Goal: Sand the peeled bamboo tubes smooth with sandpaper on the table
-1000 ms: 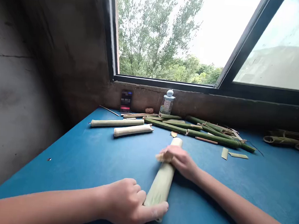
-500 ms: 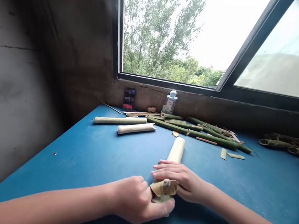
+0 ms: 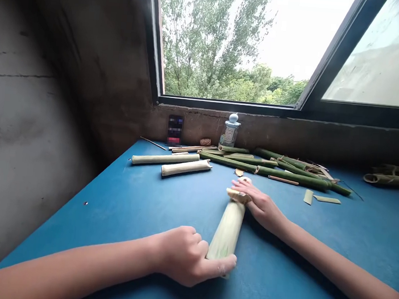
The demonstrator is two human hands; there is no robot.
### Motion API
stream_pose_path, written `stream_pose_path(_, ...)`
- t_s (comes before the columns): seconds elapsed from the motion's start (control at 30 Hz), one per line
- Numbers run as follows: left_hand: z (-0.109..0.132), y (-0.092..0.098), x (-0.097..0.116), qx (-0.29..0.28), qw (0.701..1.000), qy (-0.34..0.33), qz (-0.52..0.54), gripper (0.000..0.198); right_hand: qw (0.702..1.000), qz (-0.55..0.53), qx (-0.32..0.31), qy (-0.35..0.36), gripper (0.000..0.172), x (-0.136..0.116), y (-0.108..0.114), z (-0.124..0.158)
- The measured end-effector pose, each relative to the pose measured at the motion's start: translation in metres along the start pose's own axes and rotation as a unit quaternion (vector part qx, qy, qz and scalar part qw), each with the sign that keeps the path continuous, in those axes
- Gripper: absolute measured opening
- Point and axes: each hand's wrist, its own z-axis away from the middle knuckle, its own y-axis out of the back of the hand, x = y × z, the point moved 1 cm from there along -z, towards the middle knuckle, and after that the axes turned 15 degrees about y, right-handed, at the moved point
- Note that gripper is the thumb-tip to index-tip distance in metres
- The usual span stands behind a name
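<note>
A peeled, pale bamboo tube (image 3: 227,230) lies on the blue table, pointing away from me. My left hand (image 3: 191,258) grips its near end, thumb across the end and fingers curled at the left side. Toward the far end, my right hand (image 3: 255,201) is wrapped over a tan, curled piece of sandpaper (image 3: 238,196) that bends round the tube. The fingers press the sheet down, and most of it is hidden beneath the palm. A greenish patch shows on the tube near my left hand.
Two more peeled tubes (image 3: 186,167) lie farther back on the left. Green bamboo stalks (image 3: 290,176) stretch across the back, near a glass jar (image 3: 229,132), a phone (image 3: 175,130) and a twine roll (image 3: 205,142). Bamboo chips (image 3: 308,197) lie at right. A window stands beyond.
My right hand has slid the sandpaper away from me along the tube, from near my left hand to the far end. The left hand keeps its grip. The view has shifted slightly.
</note>
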Motion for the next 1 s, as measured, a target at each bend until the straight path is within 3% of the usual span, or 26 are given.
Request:
stream_pose_path(0.13, 0.000, 0.001, -0.001, 0.032, 0.999, 0.007, 0.011, 0.042, 0.992, -0.066, -0.055, 0.086, 0.037, -0.035, -0.008, -0.011)
stream_pose_path(0.23, -0.002, 0.003, -0.002, 0.054, 0.998, 0.014, 0.022, 0.040, 0.989, -0.084, -0.056, 0.112, 0.036, -0.017, 0.001, -0.012)
stream_pose_path(0.33, -0.004, 0.004, -0.002, 0.059, 0.997, 0.012, 0.037, 0.040, 0.996, -0.057, -0.006, 0.071, 0.041, 0.015, 0.012, -0.008)
stream_pose_path(0.4, -0.004, 0.003, -0.004, 0.061, 0.997, 0.010, 0.045, 0.041, 0.998, -0.043, 0.011, 0.045, 0.040, 0.019, 0.013, -0.006)
stream_pose_path(0.47, -0.005, 0.001, -0.006, 0.064, 0.997, 0.005, 0.049, 0.041, 0.997, -0.056, -0.003, 0.052, 0.038, 0.001, 0.009, -0.009)
stream_pose_path(0.57, -0.006, 0.001, -0.011, 0.064, 0.996, -0.005, 0.064, 0.040, 0.984, -0.115, -0.066, 0.121, 0.033, -0.041, 0.002, -0.019)
stream_pose_path(0.63, -0.007, 0.002, -0.012, 0.066, 0.995, -0.006, 0.077, 0.040, 0.971, -0.139, -0.107, 0.165, 0.033, -0.051, 0.002, -0.023)
stream_pose_path(0.7, -0.007, 0.004, -0.010, 0.068, 0.994, -0.005, 0.085, 0.038, 0.974, -0.127, -0.097, 0.162, 0.034, -0.036, 0.006, -0.023)
stream_pose_path(0.8, -0.007, 0.007, -0.012, 0.066, 0.992, -0.015, 0.108, 0.036, 0.993, -0.082, -0.019, 0.087, 0.037, 0.004, 0.011, -0.016)
stream_pose_path(0.9, -0.010, 0.005, -0.044, 0.087, 0.986, 0.009, 0.140, 0.024, 0.997, -0.064, 0.011, 0.042, 0.038, 0.007, 0.008, -0.014)
stream_pose_path(0.97, -0.013, -0.001, -0.092, 0.111, 0.980, 0.087, 0.141, 0.021, 0.994, -0.092, -0.018, 0.058, 0.036, -0.015, 0.004, -0.019)
stream_pose_path(1.0, -0.016, -0.005, -0.123, 0.116, 0.972, 0.167, 0.120, 0.025, 0.988, -0.122, -0.048, 0.079, 0.035, -0.027, 0.001, -0.021)
